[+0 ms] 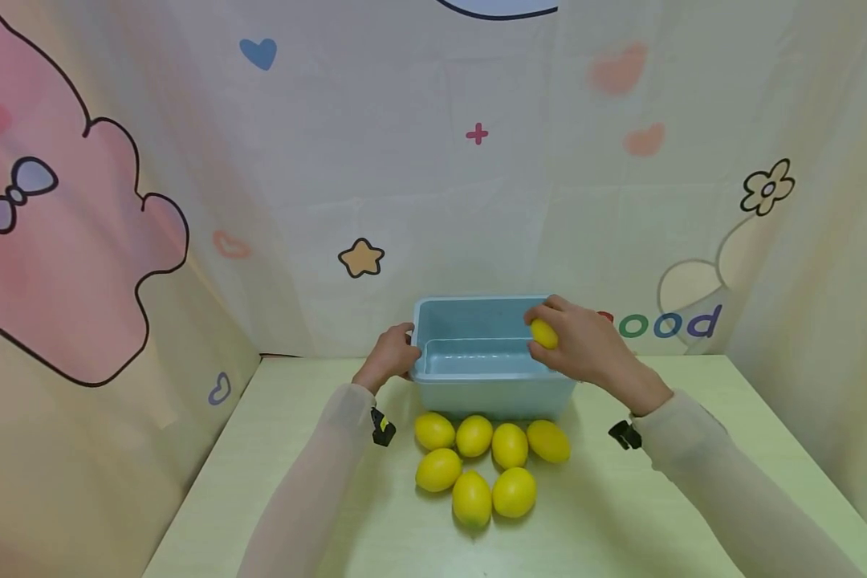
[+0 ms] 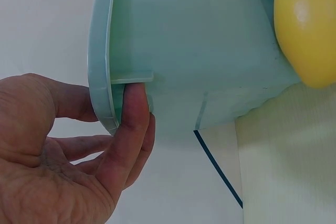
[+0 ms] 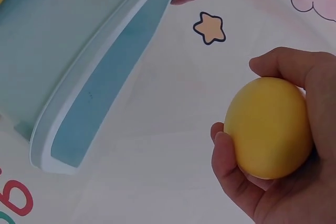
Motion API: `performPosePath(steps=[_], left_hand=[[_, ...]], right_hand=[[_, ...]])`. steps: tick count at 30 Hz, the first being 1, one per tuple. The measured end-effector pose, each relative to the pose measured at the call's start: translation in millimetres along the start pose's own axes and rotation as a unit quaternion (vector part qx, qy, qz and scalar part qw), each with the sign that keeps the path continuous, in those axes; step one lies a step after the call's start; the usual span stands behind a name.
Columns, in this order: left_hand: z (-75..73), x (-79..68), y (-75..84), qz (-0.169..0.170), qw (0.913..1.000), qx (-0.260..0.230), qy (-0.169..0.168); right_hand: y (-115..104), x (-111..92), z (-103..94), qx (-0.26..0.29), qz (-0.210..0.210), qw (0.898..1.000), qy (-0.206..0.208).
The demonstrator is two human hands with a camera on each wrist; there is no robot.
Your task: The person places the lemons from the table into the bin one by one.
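A light blue plastic bin stands at the back of the table. My left hand grips its left rim; in the left wrist view the thumb lies over the rim and the fingers curl under it. Above the bin's right end, my right hand holds a yellow lemon. The right wrist view shows that lemon between thumb and curled fingers, apart from the bin. Several more lemons lie on the table just in front of the bin. The visible part of the bin's inside shows no lemon.
The pale table reaches back to a printed curtain close behind the bin. Curtains also hang at both sides. A black wrist strap piece shows at the left sleeve, another at the right.
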State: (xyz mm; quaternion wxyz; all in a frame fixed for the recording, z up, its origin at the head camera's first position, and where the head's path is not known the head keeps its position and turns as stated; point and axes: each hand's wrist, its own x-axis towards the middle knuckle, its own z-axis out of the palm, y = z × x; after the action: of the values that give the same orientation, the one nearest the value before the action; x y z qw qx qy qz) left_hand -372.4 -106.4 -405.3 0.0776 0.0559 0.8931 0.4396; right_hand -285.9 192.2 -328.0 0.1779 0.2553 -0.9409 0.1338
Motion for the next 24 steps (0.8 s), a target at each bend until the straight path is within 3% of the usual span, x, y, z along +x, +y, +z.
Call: performPosePath(steps=[24], left_hand=[[-1.2,0.4,-1.4,0.015,0.9998,0.011,0.003]], right_hand=[[33.5,61.5,15.2,-0.012,0.047,0.994,-0.094]])
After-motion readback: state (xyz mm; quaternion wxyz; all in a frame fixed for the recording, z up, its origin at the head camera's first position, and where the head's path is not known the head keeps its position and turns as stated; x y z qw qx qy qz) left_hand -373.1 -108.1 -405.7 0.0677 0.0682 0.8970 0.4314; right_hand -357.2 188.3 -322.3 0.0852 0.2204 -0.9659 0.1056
